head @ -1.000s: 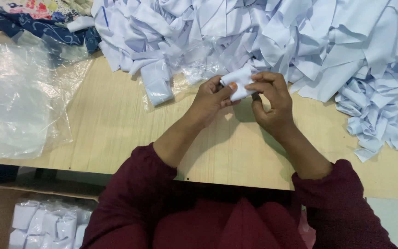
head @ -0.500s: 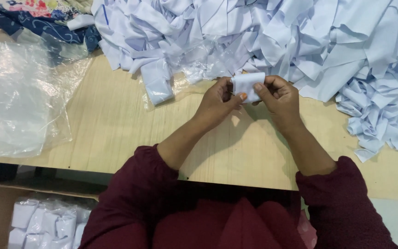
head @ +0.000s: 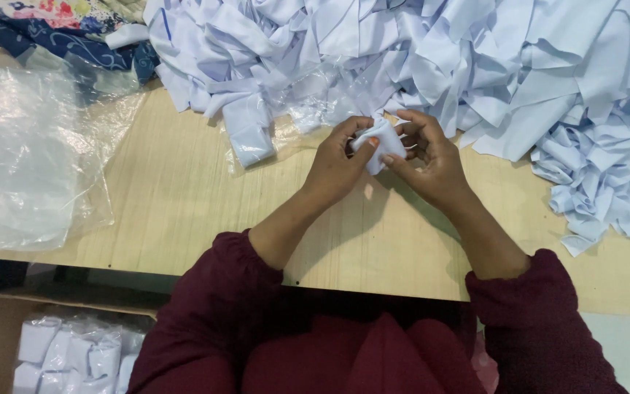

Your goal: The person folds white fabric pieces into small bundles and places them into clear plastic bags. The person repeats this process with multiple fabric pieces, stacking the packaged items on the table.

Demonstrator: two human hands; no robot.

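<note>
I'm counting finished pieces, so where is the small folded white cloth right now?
In the head view, the small folded white cloth is pinched between the left hand and right hand, above the wooden table, just in front of the white fabric pile.

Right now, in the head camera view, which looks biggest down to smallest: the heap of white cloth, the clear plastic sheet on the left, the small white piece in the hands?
1. Heap of white cloth, spread across the table's far side.
2. Clear plastic sheet.
3. Small white piece, pinched between the left hand and right hand.
</note>
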